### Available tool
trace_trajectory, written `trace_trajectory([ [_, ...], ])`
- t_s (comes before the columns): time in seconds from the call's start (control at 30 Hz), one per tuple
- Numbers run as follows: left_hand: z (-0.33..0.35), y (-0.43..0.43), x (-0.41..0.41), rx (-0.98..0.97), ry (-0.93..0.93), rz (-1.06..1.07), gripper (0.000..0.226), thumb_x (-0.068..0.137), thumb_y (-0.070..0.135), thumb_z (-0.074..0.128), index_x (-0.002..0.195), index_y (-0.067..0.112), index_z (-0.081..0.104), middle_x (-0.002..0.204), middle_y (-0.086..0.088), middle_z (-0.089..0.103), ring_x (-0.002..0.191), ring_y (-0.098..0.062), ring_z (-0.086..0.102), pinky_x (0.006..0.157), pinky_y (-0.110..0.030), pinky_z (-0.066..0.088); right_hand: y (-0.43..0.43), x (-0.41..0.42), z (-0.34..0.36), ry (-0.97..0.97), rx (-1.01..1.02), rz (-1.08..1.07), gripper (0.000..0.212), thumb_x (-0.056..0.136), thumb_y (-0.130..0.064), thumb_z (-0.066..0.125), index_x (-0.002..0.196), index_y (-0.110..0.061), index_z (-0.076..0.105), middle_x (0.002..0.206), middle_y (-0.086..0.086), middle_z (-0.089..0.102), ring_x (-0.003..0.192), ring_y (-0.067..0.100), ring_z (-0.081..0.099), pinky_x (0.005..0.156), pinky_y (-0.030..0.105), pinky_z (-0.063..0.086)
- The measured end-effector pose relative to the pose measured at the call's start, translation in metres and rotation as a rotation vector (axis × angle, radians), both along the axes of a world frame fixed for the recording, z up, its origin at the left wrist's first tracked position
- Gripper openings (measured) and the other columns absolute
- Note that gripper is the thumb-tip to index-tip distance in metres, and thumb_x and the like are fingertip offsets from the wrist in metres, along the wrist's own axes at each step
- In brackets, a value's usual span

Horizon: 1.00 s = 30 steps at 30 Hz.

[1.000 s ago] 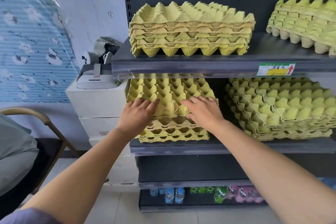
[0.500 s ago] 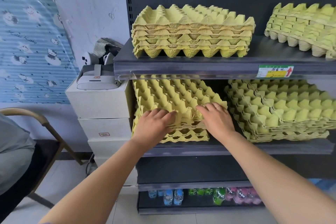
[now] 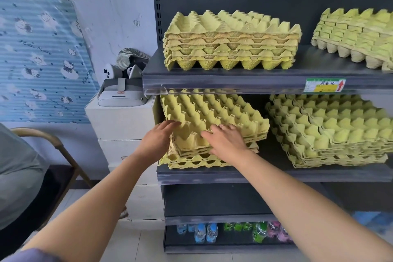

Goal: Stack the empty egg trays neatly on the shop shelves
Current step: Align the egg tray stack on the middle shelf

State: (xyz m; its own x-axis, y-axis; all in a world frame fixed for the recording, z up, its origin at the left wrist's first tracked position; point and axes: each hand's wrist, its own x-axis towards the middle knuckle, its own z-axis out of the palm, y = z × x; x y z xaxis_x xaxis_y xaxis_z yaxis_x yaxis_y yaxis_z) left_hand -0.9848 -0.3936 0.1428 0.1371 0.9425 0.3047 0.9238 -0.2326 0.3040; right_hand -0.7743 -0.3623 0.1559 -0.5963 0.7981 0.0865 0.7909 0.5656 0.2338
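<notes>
A stack of yellow egg trays sits at the left of the middle shelf. Its upper trays lie skewed over the lower ones, the front left corner raised. My left hand touches that stack's left front corner with straight fingers. My right hand lies flat on the stack's front edge, fingers spread. A second stack is on the same shelf to the right. On the upper shelf stand a neat stack and another stack at the right.
White boxes with a headset on top stand left of the shelving. A chair is at the far left. Small bottles fill the bottom shelf. A green price tag hangs on the upper shelf's edge.
The top trays have turned and shifted right on the stack. Both hands have slid from the tray's top down to its front edge and left corner.
</notes>
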Motion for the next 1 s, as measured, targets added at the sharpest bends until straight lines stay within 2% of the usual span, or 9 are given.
trace_trajectory([
  [0.23, 0.011, 0.002, -0.002, -0.006, 0.167, 0.021, 0.082, 0.088, 0.013, 0.057, 0.15, 0.024, 0.005, 0.155, 0.001, 0.022, 0.144, -0.019, 0.015, 0.114, -0.034, 0.02, 0.002, 0.023, 0.011, 0.127, -0.01, 0.018, 0.039, 0.089, -0.025, 0.061, 0.125, -0.016, 0.047, 0.123, 0.013, 0.053, 0.116, 0.033, 0.049, 0.105, 0.046, 0.036],
  [0.4, 0.023, 0.006, 0.022, 0.16, 0.287, 0.008, 0.076, 0.083, 0.027, 0.067, 0.147, 0.021, 0.025, 0.155, 0.002, 0.022, 0.145, -0.021, 0.01, 0.117, -0.034, 0.007, 0.0, 0.061, 0.017, 0.072, 0.069, 0.105, 0.041, 0.08, -0.023, 0.072, 0.116, -0.012, 0.055, 0.109, 0.014, 0.059, 0.108, 0.033, 0.057, 0.109, 0.049, 0.035],
  [0.5, 0.022, 0.008, 0.035, 0.145, 0.384, -0.046, 0.065, 0.083, 0.034, 0.066, 0.141, 0.022, 0.039, 0.149, 0.001, 0.035, 0.144, -0.021, 0.019, 0.117, -0.036, 0.003, -0.001, 0.081, 0.02, 0.066, 0.005, 0.112, 0.038, 0.083, -0.013, 0.066, 0.12, -0.012, 0.056, 0.119, 0.014, 0.057, 0.118, 0.035, 0.049, 0.112, 0.051, 0.028],
  [0.57, 0.02, 0.004, 0.044, 0.155, 0.424, -0.089, 0.056, 0.077, 0.034, 0.073, 0.127, 0.021, 0.055, 0.132, -0.002, 0.053, 0.132, -0.025, 0.042, 0.115, -0.042, 0.016, 0.001, 0.095, 0.019, 0.054, 0.037, 0.145, 0.044, 0.076, -0.004, 0.07, 0.117, -0.015, 0.059, 0.118, 0.015, 0.059, 0.116, 0.036, 0.052, 0.109, 0.054, 0.031],
  [0.63, 0.017, 0.0, 0.053, 0.206, 0.45, -0.098, 0.05, 0.06, 0.032, 0.085, 0.104, 0.018, 0.067, 0.103, -0.006, 0.065, 0.1, -0.028, 0.065, 0.102, -0.05, 0.038, 0.004, 0.109, 0.02, 0.052, 0.082, 0.172, 0.048, 0.068, 0.0, 0.074, 0.112, -0.016, 0.062, 0.115, 0.016, 0.062, 0.111, 0.034, 0.057, 0.108, 0.056, 0.033],
  [0.7, 0.016, -0.003, 0.066, 0.239, 0.478, -0.065, 0.046, 0.052, 0.032, 0.089, 0.092, 0.019, 0.068, 0.089, -0.006, 0.065, 0.081, -0.027, 0.068, 0.09, -0.051, 0.048, 0.006, 0.119, 0.024, 0.092, 0.08, 0.141, 0.038, 0.084, -0.015, 0.054, 0.122, -0.017, 0.058, 0.128, 0.015, 0.055, 0.125, 0.032, 0.047, 0.114, 0.053, 0.023],
  [0.8, 0.015, -0.006, 0.088, 0.276, 0.475, 0.005, 0.041, 0.053, 0.035, 0.088, 0.086, 0.02, 0.067, 0.085, -0.006, 0.064, 0.072, -0.026, 0.067, 0.082, -0.044, 0.052, 0.011, 0.128, 0.028, 0.19, -0.001, -0.043, 0.047, 0.095, -0.03, 0.03, 0.139, -0.021, 0.043, 0.146, 0.009, 0.036, 0.139, 0.028, 0.025, 0.117, 0.042, 0.014],
  [0.9, 0.007, -0.003, 0.111, 0.253, 0.493, 0.049, 0.044, 0.05, 0.039, 0.089, 0.084, 0.021, 0.069, 0.08, -0.005, 0.064, 0.069, -0.024, 0.066, 0.076, -0.039, 0.054, 0.02, 0.133, 0.027, 0.268, -0.115, -0.183, 0.057, 0.091, -0.03, 0.018, 0.145, -0.028, 0.035, 0.152, 0.01, 0.028, 0.137, 0.033, 0.028, 0.106, 0.041, 0.033],
  [1.0, -0.004, -0.001, 0.132, 0.151, 0.474, 0.084, 0.047, 0.054, 0.038, 0.088, 0.092, 0.019, 0.069, 0.086, -0.006, 0.064, 0.079, -0.027, 0.065, 0.077, -0.039, 0.052, 0.026, 0.136, 0.024, 0.241, -0.257, -0.101, 0.059, 0.092, 0.002, 0.03, 0.142, -0.028, 0.043, 0.153, 0.003, 0.032, 0.137, 0.028, 0.032, 0.107, 0.038, 0.036],
])
